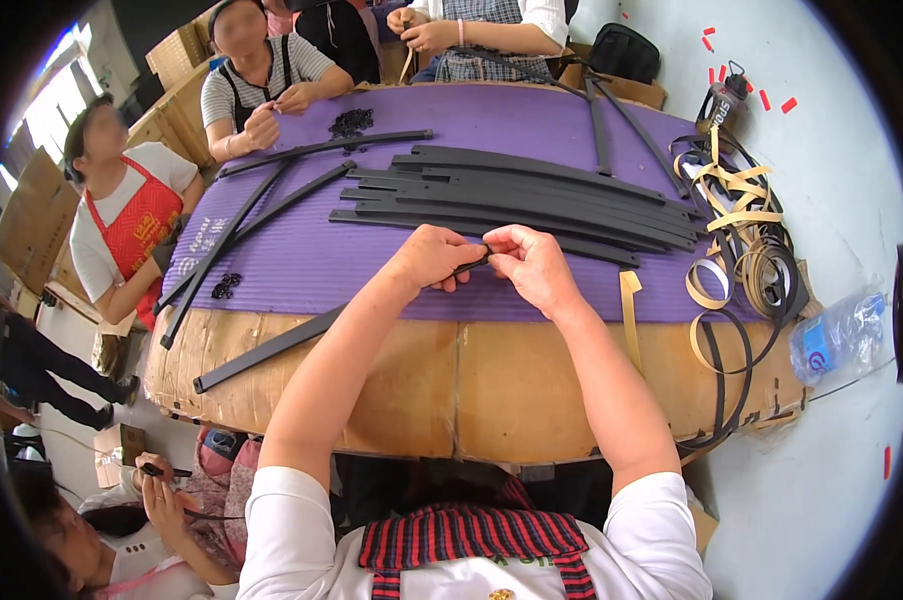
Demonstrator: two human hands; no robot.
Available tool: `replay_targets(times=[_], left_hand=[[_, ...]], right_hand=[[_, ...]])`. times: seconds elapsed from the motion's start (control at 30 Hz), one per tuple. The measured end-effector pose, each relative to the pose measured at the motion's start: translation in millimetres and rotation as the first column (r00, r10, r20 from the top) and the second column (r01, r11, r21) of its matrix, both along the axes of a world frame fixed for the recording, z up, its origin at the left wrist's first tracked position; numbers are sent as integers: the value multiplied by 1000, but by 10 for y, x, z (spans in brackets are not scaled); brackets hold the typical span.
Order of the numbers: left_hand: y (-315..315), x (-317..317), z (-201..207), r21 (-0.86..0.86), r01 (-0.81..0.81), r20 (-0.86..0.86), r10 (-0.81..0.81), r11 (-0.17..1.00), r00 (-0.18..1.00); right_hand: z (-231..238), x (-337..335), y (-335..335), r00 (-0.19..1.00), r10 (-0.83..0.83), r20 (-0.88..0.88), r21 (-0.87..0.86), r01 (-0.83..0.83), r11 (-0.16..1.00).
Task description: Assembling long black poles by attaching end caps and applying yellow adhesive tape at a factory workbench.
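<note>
A long black flat strip point(271, 352) slants from the cardboard at the lower left up to my hands. My left hand point(429, 262) is closed around it near its upper end. At that same end, the fingers of my right hand point(536, 270) are pinched together. Whether a small separate part is also between those fingertips is hidden. Just beyond my hands lies a pile of similar black strips point(531, 190), side by side on the purple mat point(301, 280).
Several loose strips point(246, 215) lie at the left, by heaps of small black parts point(351, 123). Coiled black and tan tape point(766, 270), a bottle point(723, 102) and a clear plastic bag point(839, 335) are at right. Co-workers sit along the far and left sides.
</note>
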State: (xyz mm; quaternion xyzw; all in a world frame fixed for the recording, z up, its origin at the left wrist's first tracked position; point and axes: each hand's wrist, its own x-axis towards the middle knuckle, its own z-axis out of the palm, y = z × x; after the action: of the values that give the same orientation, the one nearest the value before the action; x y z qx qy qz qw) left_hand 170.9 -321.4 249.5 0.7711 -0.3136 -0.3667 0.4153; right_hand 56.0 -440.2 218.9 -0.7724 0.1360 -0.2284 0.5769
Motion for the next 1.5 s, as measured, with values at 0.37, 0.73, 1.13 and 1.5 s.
replay_targets(times=[0.37, 0.73, 1.13, 1.5], left_hand=[[188, -200, 465, -104, 132, -54, -138, 986, 989], [114, -165, 448, -6, 121, -56, -121, 993, 991], [172, -259, 568, -45, 41, -162, -47, 998, 986], [208, -297, 559, -84, 50, -51, -54, 995, 997]], right_hand=[[316, -204, 158, 958, 179, 226, 183, -222, 958], [396, -266, 184, 973, 169, 155, 79, -183, 980], [420, -299, 138, 947, 219, 236, 113, -250, 962], [435, -306, 164, 934, 228, 276, 77, -258, 963]])
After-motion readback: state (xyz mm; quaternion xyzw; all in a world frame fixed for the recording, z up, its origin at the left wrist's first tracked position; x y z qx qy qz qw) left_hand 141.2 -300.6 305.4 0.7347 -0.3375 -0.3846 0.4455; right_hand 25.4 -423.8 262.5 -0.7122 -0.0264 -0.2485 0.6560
